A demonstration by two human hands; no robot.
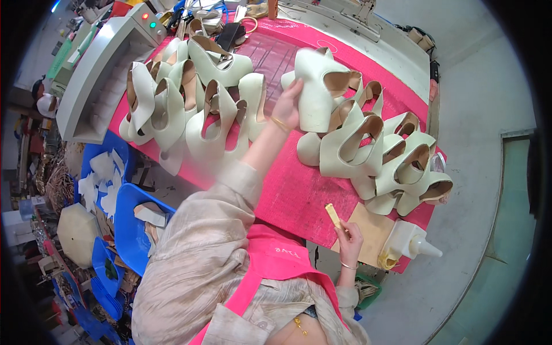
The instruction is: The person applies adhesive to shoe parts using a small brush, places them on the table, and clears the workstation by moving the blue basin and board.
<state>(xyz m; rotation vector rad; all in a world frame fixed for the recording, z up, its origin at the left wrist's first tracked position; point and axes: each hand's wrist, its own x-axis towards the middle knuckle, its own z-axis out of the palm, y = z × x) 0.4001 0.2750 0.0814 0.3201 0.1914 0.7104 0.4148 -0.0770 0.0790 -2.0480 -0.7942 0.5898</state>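
My left hand [289,106] reaches out over the pink table and grips the left side of a white shoe upper [313,92] with a brown lining. The fingers wrap partly behind it, and the upper is slightly blurred. Closer to my body, my right hand [349,237] pinches a short, flat, pale yellow stick [332,215] that points up and to the left. Beside that hand lies a tan sheet [371,225]. More white shoe uppers stand in a left group [210,129] and a right group [359,146], on either side of my left hand.
At the right table corner sits a white squeeze bottle [409,237] with a pointed nozzle. A grey machine [103,75] with lit buttons borders the left side. Blue bins [131,230] with white scraps stand below it. A sewing machine bed [368,43] lies beyond the pink table [287,198].
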